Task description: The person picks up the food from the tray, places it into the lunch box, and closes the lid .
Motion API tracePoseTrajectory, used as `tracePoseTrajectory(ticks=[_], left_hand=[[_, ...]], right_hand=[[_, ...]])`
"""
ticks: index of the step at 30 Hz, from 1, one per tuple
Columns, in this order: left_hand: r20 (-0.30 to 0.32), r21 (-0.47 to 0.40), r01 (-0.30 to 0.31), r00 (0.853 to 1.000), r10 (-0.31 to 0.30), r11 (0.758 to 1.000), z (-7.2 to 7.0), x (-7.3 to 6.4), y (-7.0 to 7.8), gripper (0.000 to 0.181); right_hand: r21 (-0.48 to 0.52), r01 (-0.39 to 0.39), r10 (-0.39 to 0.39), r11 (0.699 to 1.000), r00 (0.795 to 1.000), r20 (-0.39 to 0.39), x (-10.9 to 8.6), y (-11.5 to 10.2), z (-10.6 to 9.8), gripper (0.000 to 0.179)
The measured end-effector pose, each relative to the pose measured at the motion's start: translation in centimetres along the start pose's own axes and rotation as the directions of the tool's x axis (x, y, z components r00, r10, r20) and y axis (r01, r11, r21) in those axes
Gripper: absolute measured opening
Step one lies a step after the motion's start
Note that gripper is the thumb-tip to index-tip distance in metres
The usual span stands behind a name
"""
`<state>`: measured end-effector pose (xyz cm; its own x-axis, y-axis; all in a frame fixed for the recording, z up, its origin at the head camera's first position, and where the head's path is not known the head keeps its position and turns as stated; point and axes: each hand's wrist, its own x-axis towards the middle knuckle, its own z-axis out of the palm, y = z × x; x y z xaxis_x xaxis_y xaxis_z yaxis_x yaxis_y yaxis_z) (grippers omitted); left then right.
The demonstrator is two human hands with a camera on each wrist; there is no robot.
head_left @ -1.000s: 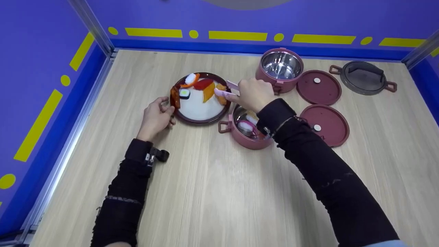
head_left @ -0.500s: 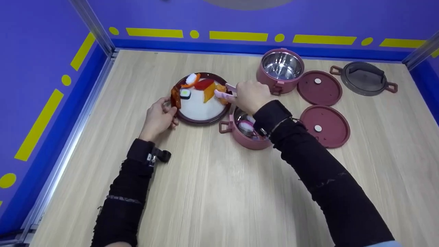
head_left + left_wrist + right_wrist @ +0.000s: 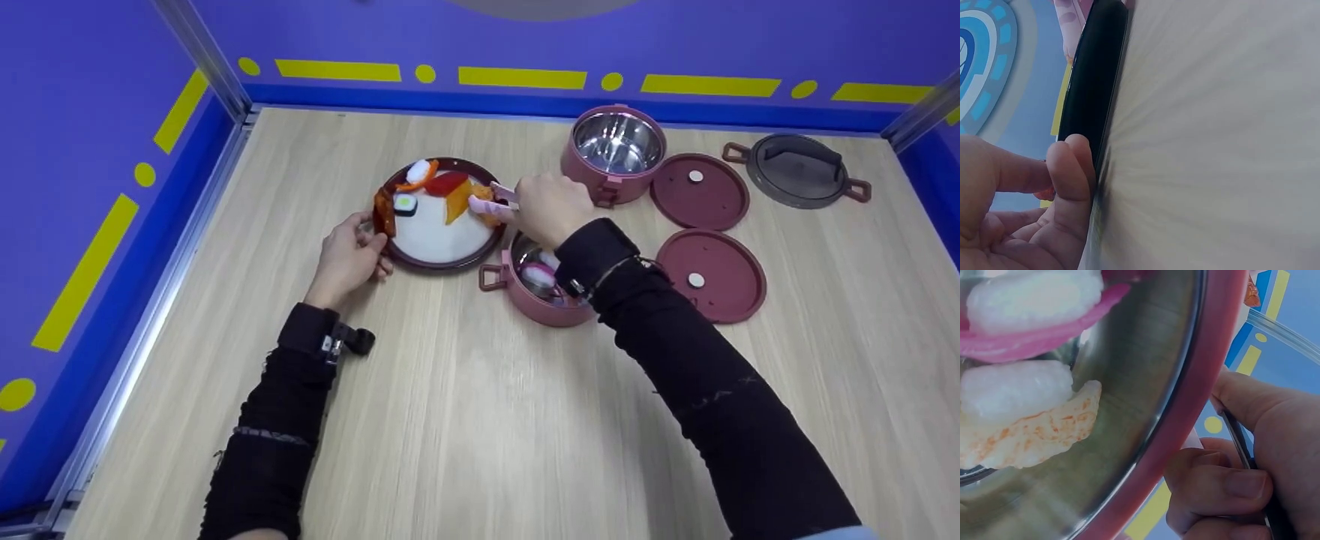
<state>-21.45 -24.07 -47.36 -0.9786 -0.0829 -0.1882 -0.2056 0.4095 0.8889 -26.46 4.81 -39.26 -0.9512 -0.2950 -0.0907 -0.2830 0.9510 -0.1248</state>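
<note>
Pinching the round, glossy, brown-rimmed white plate at eight o'clock, our left hand probably stops it sliding; our right hand curls around slim pink tongs, tips at three o'clock, apparently to grasp the orange-brown food piece there.

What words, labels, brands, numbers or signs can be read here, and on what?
None readable in any view, including on the plate and tongs.
Yellow bars on the wall: pattern, not lettering.
Left wrist strap fitting: too small to tell if marked.
</note>
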Motion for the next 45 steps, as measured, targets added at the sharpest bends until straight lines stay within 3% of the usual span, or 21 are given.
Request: tracePoseTrajectory(ticks=[11,30,38,45], left_hand=[[0.008,0.005,-0.024,1.000,0.024,1.000,0.0,-0.1,-0.1,0.050],[0.011,-0.011,0.019,1.000,-0.019,1.000,0.1,0.3,-0.1,0.053],[0.015,-0.005,-0.006,1.000,0.006,1.000,0.1,0.1,-0.1,0.053],[0.016,0.001,-0.015,1.000,0.015,1.000,0.1,0.0,-0.1,0.053]], right_hand=[[0.007,0.074,-0.074,0.997,0.996,-0.055,-0.4,0.5,0.2,0.057],[0.011,0.082,-0.082,0.997,0.996,-0.047,-0.4,1.1,-0.5,0.054],[0.004,0.121,-0.120,0.993,0.987,-0.104,-1.2,1.4,-1.4,0.053],[0.018,0.126,-0.124,0.992,0.987,-0.098,-1.9,2.0,-2.1,0.053]])
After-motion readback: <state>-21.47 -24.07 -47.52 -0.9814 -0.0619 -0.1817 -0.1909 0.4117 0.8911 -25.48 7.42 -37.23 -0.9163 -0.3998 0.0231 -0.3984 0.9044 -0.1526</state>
